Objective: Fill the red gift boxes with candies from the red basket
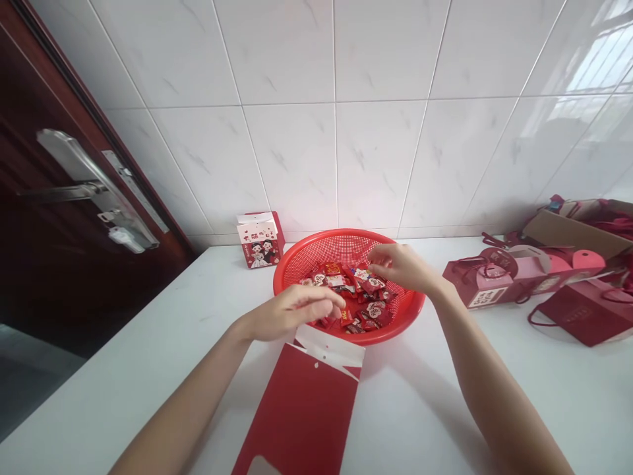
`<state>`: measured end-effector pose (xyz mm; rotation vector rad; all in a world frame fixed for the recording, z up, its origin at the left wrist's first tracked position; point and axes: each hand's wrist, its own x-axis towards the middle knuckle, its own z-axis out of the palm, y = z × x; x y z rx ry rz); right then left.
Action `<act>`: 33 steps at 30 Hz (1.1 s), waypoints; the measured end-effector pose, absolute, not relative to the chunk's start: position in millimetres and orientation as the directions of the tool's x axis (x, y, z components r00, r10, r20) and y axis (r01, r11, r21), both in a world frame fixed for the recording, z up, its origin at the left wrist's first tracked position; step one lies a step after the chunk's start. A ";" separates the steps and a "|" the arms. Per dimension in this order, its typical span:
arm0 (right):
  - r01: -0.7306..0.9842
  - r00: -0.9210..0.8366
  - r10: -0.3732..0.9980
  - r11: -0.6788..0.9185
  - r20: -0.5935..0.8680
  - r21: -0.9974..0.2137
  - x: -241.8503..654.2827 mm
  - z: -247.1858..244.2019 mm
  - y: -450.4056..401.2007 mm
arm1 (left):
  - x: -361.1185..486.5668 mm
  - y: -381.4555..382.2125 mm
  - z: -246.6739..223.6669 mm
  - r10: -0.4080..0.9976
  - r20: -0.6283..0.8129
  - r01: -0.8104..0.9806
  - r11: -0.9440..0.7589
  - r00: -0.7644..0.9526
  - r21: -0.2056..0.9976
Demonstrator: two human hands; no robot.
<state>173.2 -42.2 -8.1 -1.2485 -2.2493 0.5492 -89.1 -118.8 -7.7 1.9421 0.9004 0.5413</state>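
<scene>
Two bare hands over one basket. Left hand (pixel 289 310) comes in across the near left rim, fingers pointing right over the sweets (pixel 376 310), bent, thumb alongside them. Right hand (pixel 403 264) crosses the right rim, fingers curled and pointing left, tips near the sweets. Cannot tell whether either hand grips anything.

Basket (pixel 341 245): red, mesh-walled, mouth up, on the white table (pixel 198 316), close to the tiled wall (pixel 287 66). Sweets, in mostly red wrappers, pile in its bottom, lying in mixed directions.

Red packet (pixel 306 409) in the foreground, on the near side of the basket and between the forearms. Long axis runs from the lower picture edge away toward the basket, far end slanting right. That far end is white (pixel 341 351), pierced with small holes, and overlaps the basket's near rim in view; contact unclear. Near end runs out of view. Cannot tell whether the packet lies flat or is raised.

Printed box (pixel 262 254) stands upright behind and left of the basket, near the wall, its long axis vertical, cartoon couple facing out. Right side of table: several gift boxes (pixel 499 277), a dark red box (pixel 583 313) with cord handles nearer the viewer, and a brown carton (pixel 554 231) behind. Far left: dark door (pixel 30 264), metal handle (pixel 69 191), keys (pixel 123 237) hanging at the lock.
</scene>
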 end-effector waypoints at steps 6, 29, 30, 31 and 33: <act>0.744 -0.562 0.827 0.512 0.012 -0.430 164.4 -26.7 -28.3 | -92.5 -142.0 -6.1 0.739 -0.031 0.474 -0.398 0.672 0.785; 0.738 -0.593 0.802 0.506 -0.073 -0.447 160.3 -49.3 -26.6 | -95.1 -201.4 -72.7 0.861 -0.259 0.800 -0.242 0.439 0.550; 0.739 -0.595 0.801 0.507 -0.075 -0.444 160.0 -50.6 -25.9 | -97.4 -203.4 -74.1 0.863 -0.258 0.791 -0.228 0.434 0.568; 0.741 -0.594 0.801 0.507 -0.078 -0.440 159.8 -52.0 -25.2 | -100.4 -206.1 -74.3 0.868 -0.238 0.774 -0.227 0.437 0.591; 0.753 -0.585 0.807 0.501 -0.085 -0.426 159.7 -54.6 -23.7 | -106.4 -213.4 -69.3 0.862 -0.132 0.709 -0.306 0.490 0.635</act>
